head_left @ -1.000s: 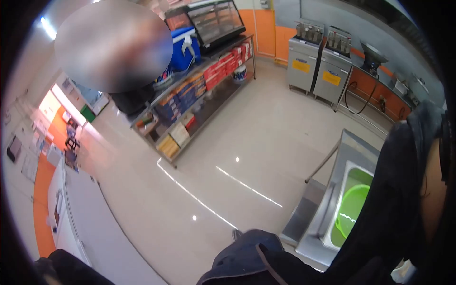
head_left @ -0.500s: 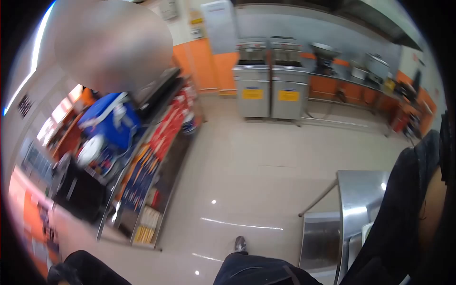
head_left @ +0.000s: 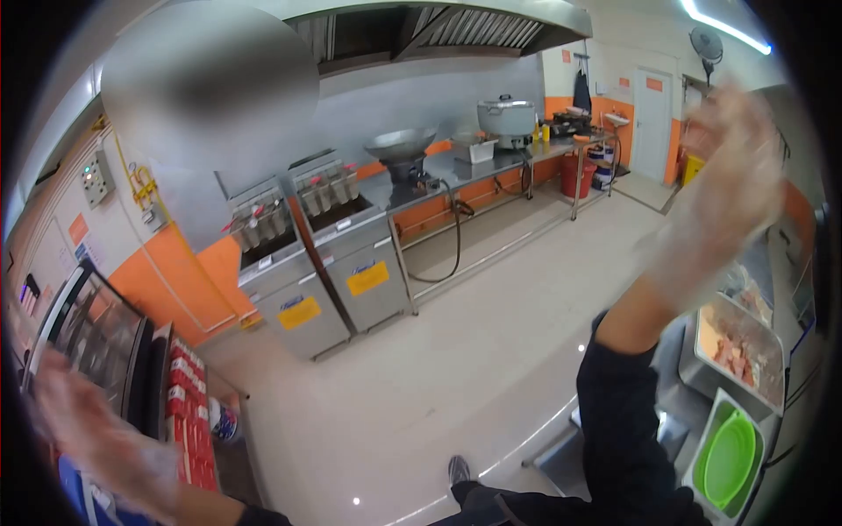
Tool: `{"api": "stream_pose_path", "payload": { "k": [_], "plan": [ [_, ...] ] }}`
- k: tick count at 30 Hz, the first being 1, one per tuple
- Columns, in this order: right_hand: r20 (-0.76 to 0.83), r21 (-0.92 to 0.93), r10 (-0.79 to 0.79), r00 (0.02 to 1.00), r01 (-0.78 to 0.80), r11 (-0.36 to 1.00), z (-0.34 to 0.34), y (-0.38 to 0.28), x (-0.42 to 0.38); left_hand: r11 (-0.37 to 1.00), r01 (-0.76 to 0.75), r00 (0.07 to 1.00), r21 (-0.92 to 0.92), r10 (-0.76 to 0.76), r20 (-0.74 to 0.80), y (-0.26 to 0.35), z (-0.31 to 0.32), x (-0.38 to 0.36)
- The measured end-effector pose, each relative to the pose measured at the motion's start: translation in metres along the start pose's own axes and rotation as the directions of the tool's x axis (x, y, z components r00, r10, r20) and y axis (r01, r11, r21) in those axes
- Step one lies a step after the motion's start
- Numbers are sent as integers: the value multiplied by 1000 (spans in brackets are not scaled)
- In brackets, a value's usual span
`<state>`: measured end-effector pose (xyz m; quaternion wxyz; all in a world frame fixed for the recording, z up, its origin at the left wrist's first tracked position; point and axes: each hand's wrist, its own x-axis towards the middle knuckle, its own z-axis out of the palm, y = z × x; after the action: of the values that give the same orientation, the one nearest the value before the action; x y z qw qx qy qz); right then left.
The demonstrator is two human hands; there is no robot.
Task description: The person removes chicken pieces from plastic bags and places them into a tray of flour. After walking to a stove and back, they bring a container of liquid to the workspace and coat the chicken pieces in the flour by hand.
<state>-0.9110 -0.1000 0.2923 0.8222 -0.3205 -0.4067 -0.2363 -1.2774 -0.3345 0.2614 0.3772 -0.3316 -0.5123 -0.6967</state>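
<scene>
Both hands are raised, held apart and blurred by motion, in what look like clear plastic gloves. My left hand (head_left: pixel 105 430) is stretched out at the lower left, in front of the glass-fronted cabinet (head_left: pixel 92 324) and the red packs (head_left: pixel 187 403); nothing shows in it. My right hand (head_left: pixel 724 188) is lifted at the right with its fingers pointing up, also without a visible object. Below it on the steel table are a metal pan with raw meat pieces (head_left: pixel 735 358) and a green strainer (head_left: pixel 728 458) in another metal pan.
Two deep fryers (head_left: pixel 303 307) (head_left: pixel 364 272) stand against the wall ahead. Along the steel counter are a wok (head_left: pixel 399 145) on a burner and a large cooker (head_left: pixel 506 121). A red bucket (head_left: pixel 575 176) stands beneath it. An extractor hood (head_left: pixel 438 31) hangs above.
My view has swung to the right and up, bringing the counter, cooker and food pans into sight. Both hands, out of sight before, are now raised in view.
</scene>
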Motion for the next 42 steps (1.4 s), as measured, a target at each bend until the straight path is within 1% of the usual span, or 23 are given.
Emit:
{"api": "stream_pose_path", "payload": {
  "k": [1, 2, 3, 4, 5, 6, 7, 9, 12, 14, 17, 19, 21, 24, 27, 30, 33, 36, 37, 38, 40, 41, 42],
  "plan": [
    [29, 39, 135, 990, -136, 990, 29, 31, -33, 998, 57, 994, 30, -59, 90, -65, 11, -19],
    [50, 438, 109, 993, -120, 891, 66, 85, -72, 990, 110, 986, 84, -119, 119, -132, 21, -44],
    [47, 361, 124, 991, -133, 923, 90, 129, -121, 977, 158, 973, 141, -179, 148, -200, 31, -69],
    [169, -11, 21, 985, -19, 1000, 98, 154, -161, 983, 153, 976, 103, -167, 139, -264, 40, -103],
    [203, -120, 33, 979, -8, 993, 120, 187, -208, 964, 234, 955, 125, -252, 154, -308, 53, -136],
    [340, -306, 151, 928, -43, 951, 133, 212, -248, 928, 334, 915, 163, -361, 182, -336, 71, -161],
    [411, -387, 238, 880, -68, 920, 145, 220, -276, 869, 442, 850, 224, -485, 205, -361, 88, -185],
    [475, -510, 417, 775, -143, 848, 173, 251, -334, 755, 578, 721, 310, -650, 239, -400, 123, -223],
    [435, -481, 401, 806, -168, 860, 239, 310, -415, 608, 681, 551, 408, -793, 260, -445, 178, -258],
    [464, -505, 408, 787, -144, 851, 291, 345, -455, 539, 717, 473, 441, -842, 260, -476, 219, -276],
    [517, -535, 436, 737, -119, 836, 374, 388, -509, 489, 737, 405, 467, -872, 274, -526, 287, -294],
    [550, -563, 453, 702, -89, 821, 430, 417, -541, 476, 743, 378, 470, -878, 292, -558, 339, -299],
    [586, -599, 478, 654, -48, 799, 477, 443, -583, 475, 741, 365, 474, -878, 309, -589, 388, -300],
    [576, -692, 582, 573, -36, 721, 548, 478, -624, 473, 748, 350, 466, -877, 329, -628, 459, -303],
    [602, -646, 596, 531, -115, 754, 609, 508, -662, 461, 749, 330, 475, -882, 335, -652, 522, -305],
    [588, -726, 670, 453, -71, 685, 674, 540, -701, 438, 756, 303, 486, -893, 332, -673, 583, -310],
    [676, -625, 584, 450, -69, 777, 726, 572, -733, 423, 757, 295, 499, -902, 316, -692, 637, -317],
    [684, -618, 526, 506, 17, 786, 768, 631, -793, 409, 758, 302, 507, -910, 283, -705, 681, -315],
    [664, -620, 557, 499, -49, 783, 780, 636, -800, 407, 758, 306, 510, -912, 274, -708, 693, -312],
    [658, -669, 615, 435, -39, 743, 791, 640, -806, 408, 756, 317, 512, -912, 259, -711, 705, -308],
    [650, -687, 617, 444, -4, 727, 808, 651, -824, 400, 758, 329, 515, -917, 227, -715, 720, -301],
    [650, -661, 600, 466, -42, 749, 814, 656, -831, 398, 758, 340, 517, -917, 208, -717, 726, -298],
    [613, -651, 591, 524, -89, 754, 819, 652, -829, 392, 761, 345, 518, -919, 189, -718, 728, -295]
  ]
}}
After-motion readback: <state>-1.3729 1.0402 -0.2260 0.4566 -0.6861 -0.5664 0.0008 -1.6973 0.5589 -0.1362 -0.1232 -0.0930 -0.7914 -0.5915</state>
